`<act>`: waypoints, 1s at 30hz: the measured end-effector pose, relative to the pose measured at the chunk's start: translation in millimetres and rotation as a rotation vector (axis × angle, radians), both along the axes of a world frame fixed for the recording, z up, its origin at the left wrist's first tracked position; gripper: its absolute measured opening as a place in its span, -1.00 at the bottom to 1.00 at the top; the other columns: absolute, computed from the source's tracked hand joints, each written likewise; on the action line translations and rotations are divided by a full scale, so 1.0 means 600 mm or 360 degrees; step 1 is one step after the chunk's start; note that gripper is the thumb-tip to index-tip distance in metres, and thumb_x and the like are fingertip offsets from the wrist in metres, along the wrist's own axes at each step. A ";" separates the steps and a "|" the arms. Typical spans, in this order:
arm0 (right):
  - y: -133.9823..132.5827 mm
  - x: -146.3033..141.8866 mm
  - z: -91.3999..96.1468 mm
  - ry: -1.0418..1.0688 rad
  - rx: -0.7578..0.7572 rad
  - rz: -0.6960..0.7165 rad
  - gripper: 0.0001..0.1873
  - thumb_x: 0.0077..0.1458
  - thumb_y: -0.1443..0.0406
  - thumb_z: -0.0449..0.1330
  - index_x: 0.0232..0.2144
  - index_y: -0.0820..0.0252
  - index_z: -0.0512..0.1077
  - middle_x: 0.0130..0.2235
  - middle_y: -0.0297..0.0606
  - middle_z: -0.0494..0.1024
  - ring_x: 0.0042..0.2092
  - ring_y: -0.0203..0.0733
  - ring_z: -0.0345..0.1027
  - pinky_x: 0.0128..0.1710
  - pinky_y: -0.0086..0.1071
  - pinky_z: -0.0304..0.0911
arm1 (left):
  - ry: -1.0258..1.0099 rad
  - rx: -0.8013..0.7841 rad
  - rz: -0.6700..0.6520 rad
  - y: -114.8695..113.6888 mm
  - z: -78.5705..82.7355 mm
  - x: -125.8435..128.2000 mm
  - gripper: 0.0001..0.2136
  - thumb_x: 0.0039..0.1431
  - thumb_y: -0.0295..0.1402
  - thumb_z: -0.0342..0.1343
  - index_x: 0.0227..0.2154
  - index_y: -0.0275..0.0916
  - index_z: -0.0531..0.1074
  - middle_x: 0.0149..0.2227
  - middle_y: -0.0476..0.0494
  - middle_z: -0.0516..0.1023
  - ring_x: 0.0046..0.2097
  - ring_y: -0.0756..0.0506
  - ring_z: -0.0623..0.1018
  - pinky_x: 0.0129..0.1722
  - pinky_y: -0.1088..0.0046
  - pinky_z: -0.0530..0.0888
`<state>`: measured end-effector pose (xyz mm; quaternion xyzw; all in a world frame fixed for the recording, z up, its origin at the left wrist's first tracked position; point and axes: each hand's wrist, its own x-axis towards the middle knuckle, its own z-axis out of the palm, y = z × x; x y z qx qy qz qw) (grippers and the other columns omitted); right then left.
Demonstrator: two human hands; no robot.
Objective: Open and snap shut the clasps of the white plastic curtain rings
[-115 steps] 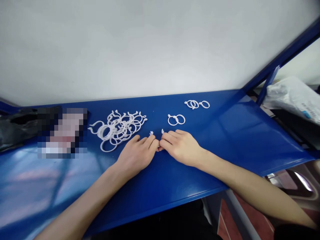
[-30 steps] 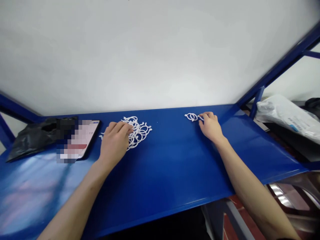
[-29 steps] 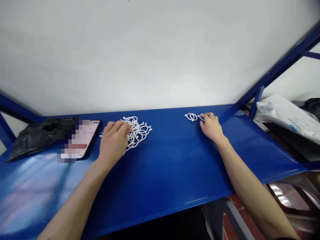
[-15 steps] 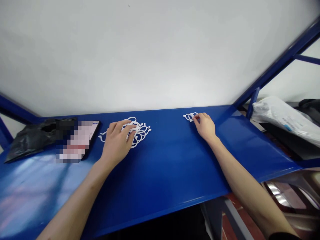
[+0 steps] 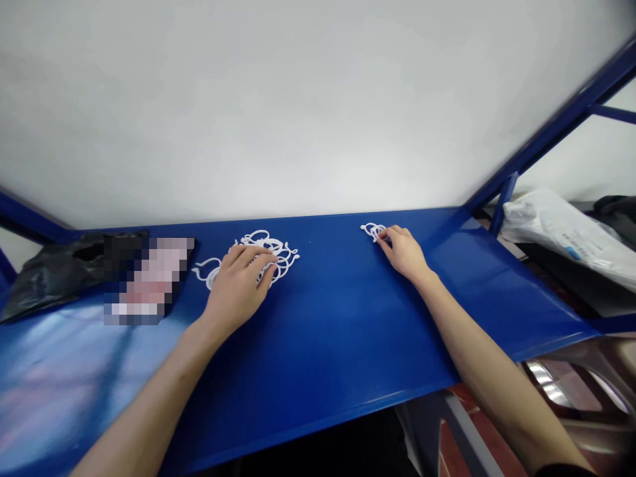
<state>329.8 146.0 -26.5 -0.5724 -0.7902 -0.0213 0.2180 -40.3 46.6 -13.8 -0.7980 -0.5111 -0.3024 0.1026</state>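
Observation:
Several white open rings with small knobbed ends, like shower curtain hooks (image 5: 284,265), lie in a tangled pile on the blue tabletop (image 5: 318,331). My left hand (image 5: 241,275) rests over this pile with its fingers spread and thumb apart, hiding part of it. Well to the right, near the back edge, is a smaller cluster of the same white rings (image 5: 372,230). My right hand (image 5: 401,250) has thumb and fingertips pinched on the right side of that cluster.
Left of the pile lie a blurred-out phone (image 5: 159,278) and a black plastic bag (image 5: 59,271). A white wall (image 5: 308,112) stands behind the table. Beyond the blue frame (image 5: 546,142) at right is a clear plastic package (image 5: 561,228), with a brown chair (image 5: 571,411) below.
My left hand has shifted slightly right across the pile, uncovering more rings on its left. The small cluster at my right fingertips has drawn closer together, its rings now overlapping more.

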 end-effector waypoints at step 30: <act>-0.004 0.016 0.020 -0.0089 -0.0138 0.0023 -0.86 0.23 0.31 0.19 -0.21 0.09 0.55 -0.16 -0.21 0.59 -0.15 -0.08 0.47 -0.19 -0.28 0.29 | -0.0004 -0.0038 -0.0141 -0.005 0.005 0.007 -0.85 0.35 -0.40 0.04 -0.19 -0.22 0.52 -0.20 -0.16 0.61 -0.09 -0.20 0.47 -0.03 0.18 0.47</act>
